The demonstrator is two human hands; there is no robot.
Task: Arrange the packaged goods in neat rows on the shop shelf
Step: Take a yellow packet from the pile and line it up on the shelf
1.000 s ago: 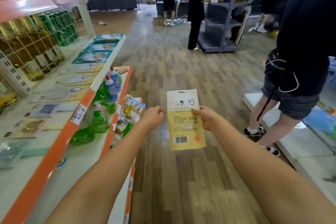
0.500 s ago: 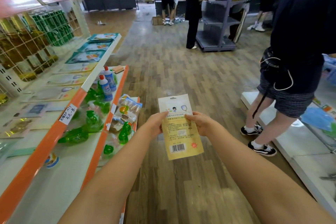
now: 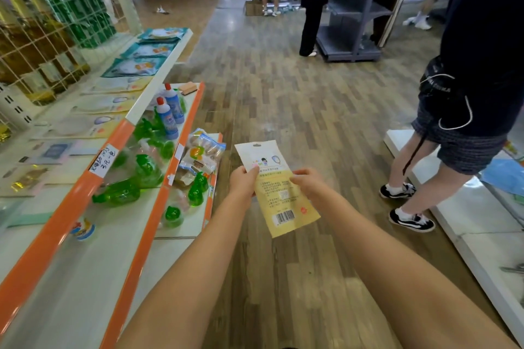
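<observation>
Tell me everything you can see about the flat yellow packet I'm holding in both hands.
The yellow packet is a flat, thin pouch that looks like glossy plastic or foil, white at the top with a small cartoon print and a hang hole, yellow below with printed text, a barcode and a red mark near the bottom. It tilts slightly, top leaning left, held in the air over the wooden floor. The left hand pinches its left edge, the right hand its right edge.

1. Left hand (image 3: pixel 243 183): bare; no ring, glove or watch in view.
2. Right hand (image 3: pixel 307 183): bare likewise; no ring or strap at the wrist.
3. Both forearms bare up to the lower frame edge; no sleeve or cuff shows.
</observation>
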